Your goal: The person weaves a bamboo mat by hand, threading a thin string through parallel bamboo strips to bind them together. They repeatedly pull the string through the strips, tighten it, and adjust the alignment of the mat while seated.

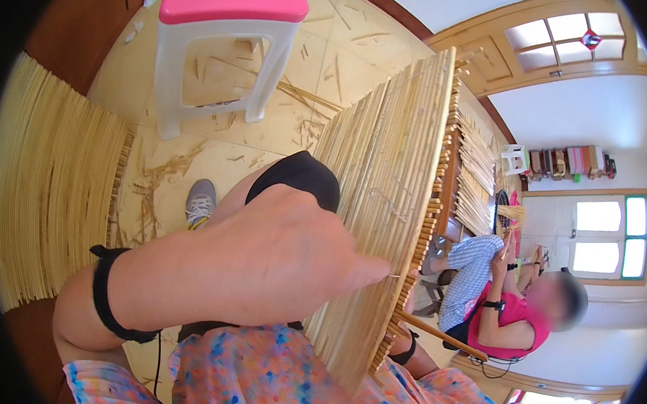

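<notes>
My left hand (289,253) reaches in from the left, its fingers pinched at the edge of a mat of reed stalks (387,145). A thin, needle-like tip (395,275) shows at the fingertips; its rest is hidden. Loose thread (390,203) lies on the mat just beyond the hand. The mat slants upright before my lap, its cut stalk ends along the right edge. Behind that edge is my right hand (402,342), mostly covered by the mat, so its fingers are not visible. A brown stick (441,334) juts out beside it.
A stack of bound reed stalks (53,191) stands at the left. A white stool with a pink seat (233,2) is on the littered floor (223,164). At the right, a person in a pink top (508,324) sits near more stalks (476,180) on a table.
</notes>
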Demonstrator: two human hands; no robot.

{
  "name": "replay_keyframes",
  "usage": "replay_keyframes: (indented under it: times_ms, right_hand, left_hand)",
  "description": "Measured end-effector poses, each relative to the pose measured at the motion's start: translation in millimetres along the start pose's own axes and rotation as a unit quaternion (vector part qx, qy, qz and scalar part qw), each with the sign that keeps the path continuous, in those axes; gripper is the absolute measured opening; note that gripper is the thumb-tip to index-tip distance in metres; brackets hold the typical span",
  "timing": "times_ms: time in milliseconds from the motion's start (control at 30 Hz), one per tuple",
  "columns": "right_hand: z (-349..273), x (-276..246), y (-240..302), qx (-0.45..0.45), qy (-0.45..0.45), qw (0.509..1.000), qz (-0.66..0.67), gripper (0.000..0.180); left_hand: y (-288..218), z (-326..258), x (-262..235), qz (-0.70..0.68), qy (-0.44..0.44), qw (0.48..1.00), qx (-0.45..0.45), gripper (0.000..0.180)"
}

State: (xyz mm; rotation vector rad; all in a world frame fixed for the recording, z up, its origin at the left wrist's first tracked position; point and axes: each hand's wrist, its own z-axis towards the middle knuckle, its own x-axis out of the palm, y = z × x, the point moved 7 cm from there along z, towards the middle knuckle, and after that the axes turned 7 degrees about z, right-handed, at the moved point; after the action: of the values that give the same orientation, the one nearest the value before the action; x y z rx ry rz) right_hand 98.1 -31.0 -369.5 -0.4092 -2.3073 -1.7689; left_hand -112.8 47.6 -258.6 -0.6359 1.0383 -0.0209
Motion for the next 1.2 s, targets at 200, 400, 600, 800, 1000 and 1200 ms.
replay_keyframes:
  times_ms: [200,400,600,800,1000,1200]
  right_hand:
    - [6,8,14,-0.117,0.108,0.982,-0.098,0.053]
    - [3,31,22,-0.279,0.221,0.924,-0.143,0.089]
    - [2,54,46,-0.370,0.228,0.878,-0.202,0.085]
    - [6,52,50,-0.374,0.247,0.877,-0.173,0.086]
    - [11,49,53,-0.379,0.245,0.879,-0.153,0.087]
    - [11,48,56,-0.376,0.253,0.881,-0.139,0.087]
  left_hand:
    - [-9,9,-11,0.037,-0.032,0.999,0.003,0.043]
    - [-8,9,-9,-0.026,-0.057,0.996,-0.066,0.023]
    - [-11,6,-7,-0.019,-0.065,0.991,-0.118,0.018]
    - [-22,11,-13,0.074,-0.021,0.989,-0.128,0.020]
    - [-24,14,-9,0.079,-0.055,0.987,-0.127,0.020]
    - [-26,15,-7,0.079,-0.084,0.985,-0.127,0.020]
